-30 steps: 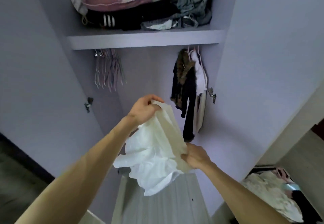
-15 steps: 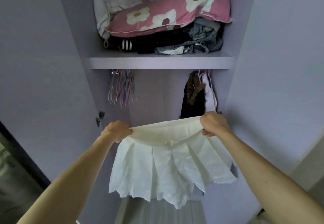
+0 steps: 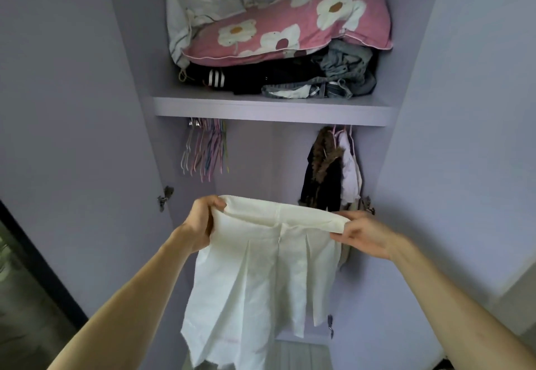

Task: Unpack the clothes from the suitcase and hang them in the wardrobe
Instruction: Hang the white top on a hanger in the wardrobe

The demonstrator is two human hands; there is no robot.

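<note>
Head view shows the skirt (image 3: 261, 268) held up before the wardrobe (image 3: 261, 161), below the shelf's (image 3: 269, 107) front edge, left hand (image 3: 201, 221) gripping and right hand (image 3: 365, 233) pinching its waistband ends; it looks light and limp, best held by that firmer band.

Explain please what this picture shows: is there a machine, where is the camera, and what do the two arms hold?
No machine here. A person wears one camera on the head, so you look forward and down along their arms. The left hand and the right hand each grip one end of the waistband of a white pleated skirt, which hangs between them. Behind stands an open wardrobe: a shelf carrying a pink flowered pillow on folded clothes, empty hangers below at left, a dark coat hanging at right.
</note>
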